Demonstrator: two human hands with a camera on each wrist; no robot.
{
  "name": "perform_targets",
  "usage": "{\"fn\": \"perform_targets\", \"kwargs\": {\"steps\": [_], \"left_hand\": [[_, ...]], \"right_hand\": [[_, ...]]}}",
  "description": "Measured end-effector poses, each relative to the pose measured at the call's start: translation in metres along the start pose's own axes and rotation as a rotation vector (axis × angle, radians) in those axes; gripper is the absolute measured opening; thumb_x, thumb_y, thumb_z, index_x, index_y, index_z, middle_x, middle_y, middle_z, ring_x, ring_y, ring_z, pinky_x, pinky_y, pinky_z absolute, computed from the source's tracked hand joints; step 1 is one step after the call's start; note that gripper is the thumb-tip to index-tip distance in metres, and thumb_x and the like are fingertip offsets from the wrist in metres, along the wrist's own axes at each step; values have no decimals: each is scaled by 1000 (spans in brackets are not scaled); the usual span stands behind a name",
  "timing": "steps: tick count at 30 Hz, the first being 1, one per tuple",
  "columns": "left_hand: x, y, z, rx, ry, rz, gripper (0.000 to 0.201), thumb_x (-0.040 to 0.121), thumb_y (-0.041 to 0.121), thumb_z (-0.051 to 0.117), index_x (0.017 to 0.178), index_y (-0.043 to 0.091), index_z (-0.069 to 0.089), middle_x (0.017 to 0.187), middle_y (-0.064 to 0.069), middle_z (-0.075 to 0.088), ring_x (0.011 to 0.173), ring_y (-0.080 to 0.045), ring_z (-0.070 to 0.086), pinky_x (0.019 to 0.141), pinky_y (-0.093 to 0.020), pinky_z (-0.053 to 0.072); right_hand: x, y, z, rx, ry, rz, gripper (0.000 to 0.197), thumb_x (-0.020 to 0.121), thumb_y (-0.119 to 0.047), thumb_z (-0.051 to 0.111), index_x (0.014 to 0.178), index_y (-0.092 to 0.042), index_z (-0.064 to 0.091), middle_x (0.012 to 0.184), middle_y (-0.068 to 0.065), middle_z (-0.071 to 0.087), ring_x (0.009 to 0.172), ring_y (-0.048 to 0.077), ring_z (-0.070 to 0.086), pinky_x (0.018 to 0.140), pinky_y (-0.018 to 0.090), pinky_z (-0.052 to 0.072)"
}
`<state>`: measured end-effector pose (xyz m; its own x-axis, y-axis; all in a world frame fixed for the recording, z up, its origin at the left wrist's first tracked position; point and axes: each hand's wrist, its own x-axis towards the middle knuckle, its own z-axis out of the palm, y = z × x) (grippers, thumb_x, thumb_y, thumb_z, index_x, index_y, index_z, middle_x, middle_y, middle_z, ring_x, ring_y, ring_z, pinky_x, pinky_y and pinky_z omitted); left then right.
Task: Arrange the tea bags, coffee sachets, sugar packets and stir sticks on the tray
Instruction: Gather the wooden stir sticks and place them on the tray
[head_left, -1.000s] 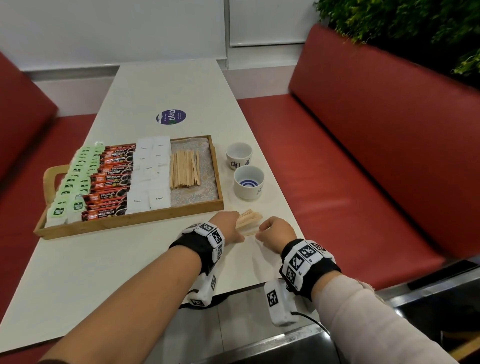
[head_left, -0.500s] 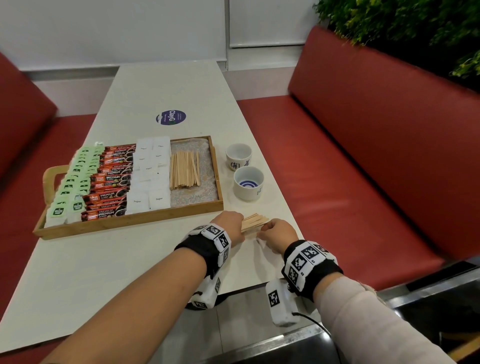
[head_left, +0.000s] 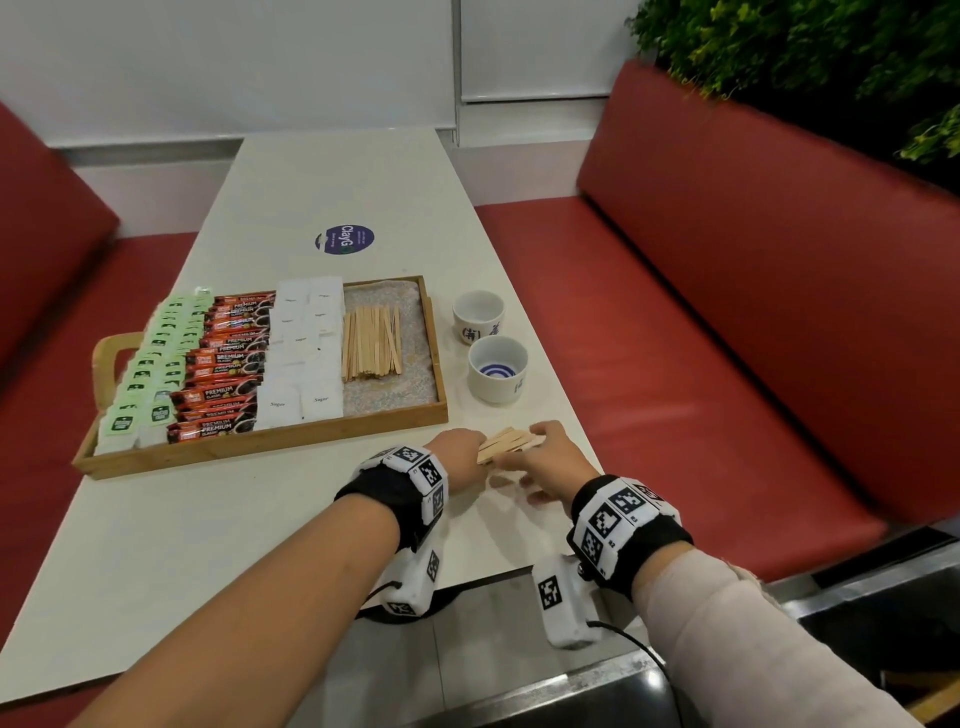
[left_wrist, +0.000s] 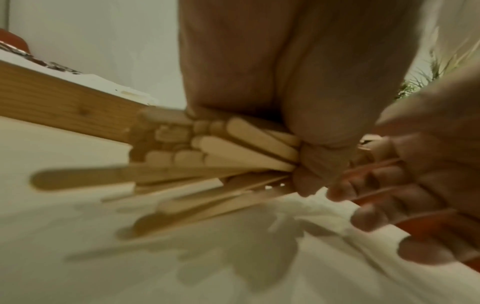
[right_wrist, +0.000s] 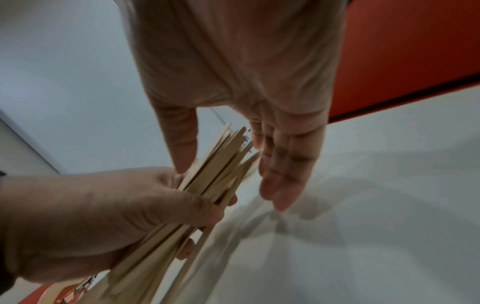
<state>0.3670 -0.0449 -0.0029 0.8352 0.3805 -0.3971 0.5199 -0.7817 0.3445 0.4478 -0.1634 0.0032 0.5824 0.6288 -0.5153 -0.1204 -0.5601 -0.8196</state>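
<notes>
While a loose bundle of stir sticks (head_left: 506, 442) is gripped by the left hand (head_left: 457, 457), its far end is steadied by the right hand's (head_left: 553, 457) straight fingers (right_wrist: 283, 176); the tray (head_left: 270, 441) lies just beyond on the bench (head_left: 218, 519), forward-left, nearer the left hand.

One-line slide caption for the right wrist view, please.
Left hand grips a bundle of stir sticks while the open right hand squares their ends above the table.

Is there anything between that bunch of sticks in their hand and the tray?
Only the tray's near wooden wall, which the bundle of stir sticks in the left hand must be lifted over. The table between looks bare.
</notes>
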Motion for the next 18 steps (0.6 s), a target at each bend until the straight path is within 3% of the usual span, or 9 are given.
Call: {"fn": "perform_targets", "kwargs": {"steps": [2, 5, 7, 10, 12, 14, 17, 18], "left_hand": [[-1, 0, -5, -71, 22, 10, 24, 91, 14, 50, 109, 1, 59, 109, -18, 63, 100, -33, 59, 76, -32, 43], [-7, -2, -13, -239, 102, 75, 19, 89, 4, 48, 103, -1, 60, 102, -18, 64, 96, -33, 61, 77, -33, 45], [-13, -3, -18, -392, 190, 135, 16, 91, 5, 50, 103, 9, 60, 99, -8, 65, 95, -23, 62, 81, -29, 46], [-25, -1, -21, -649, 286, 230, 24, 94, 10, 51, 108, 29, 54, 90, 10, 64, 82, 0, 60, 77, -15, 48], [-26, -3, -20, -747, 349, 220, 27, 95, 11, 50, 120, 20, 54, 90, 3, 65, 77, -4, 61, 73, -20, 51], [-28, -5, -18, -819, 393, 186, 28, 95, 6, 48, 122, 11, 50, 88, -5, 65, 74, -11, 63, 70, -23, 54], [-29, -9, -12, -857, 460, 196, 30, 91, -3, 47, 119, 6, 51, 99, -19, 64, 86, -25, 65, 77, -31, 57], [-31, -10, -10, -847, 485, 198, 30, 89, -5, 48, 117, 6, 51, 103, -21, 64, 88, -23, 64, 78, -27, 56]], "right_hand": [[-6, -12, 2, 12, -61, -70, 78, 77, -17, 76, 137, -20, 26, 105, 6, 57, 76, 18, 57, 59, 30, 49], [-9, -29, 6, 63, -27, -176, 75, 80, -21, 74, 138, -18, 26, 103, 6, 58, 76, 20, 59, 61, 30, 53], [-9, -40, 10, 80, 52, -249, 71, 80, -22, 73, 136, -16, 29, 103, 6, 59, 79, 21, 61, 61, 30, 54], [-11, -53, 18, 118, 105, -353, 60, 77, -17, 76, 122, -18, 37, 96, -1, 57, 82, 23, 62, 57, 29, 52], [-11, -59, 23, 111, 100, -406, 48, 74, -15, 77, 112, -14, 47, 100, 4, 60, 79, 26, 63, 53, 29, 49], [-12, -62, 27, 63, 90, -448, 40, 75, -15, 76, 108, -10, 55, 104, 5, 62, 73, 25, 62, 50, 27, 47], [-11, -64, 35, 36, 84, -469, 39, 73, -18, 78, 104, -10, 55, 103, 7, 63, 73, 24, 62, 52, 28, 46], [-10, -65, 38, 13, 92, -480, 39, 71, -21, 80, 100, -12, 55, 101, 9, 63, 76, 24, 62, 56, 29, 46]]}}
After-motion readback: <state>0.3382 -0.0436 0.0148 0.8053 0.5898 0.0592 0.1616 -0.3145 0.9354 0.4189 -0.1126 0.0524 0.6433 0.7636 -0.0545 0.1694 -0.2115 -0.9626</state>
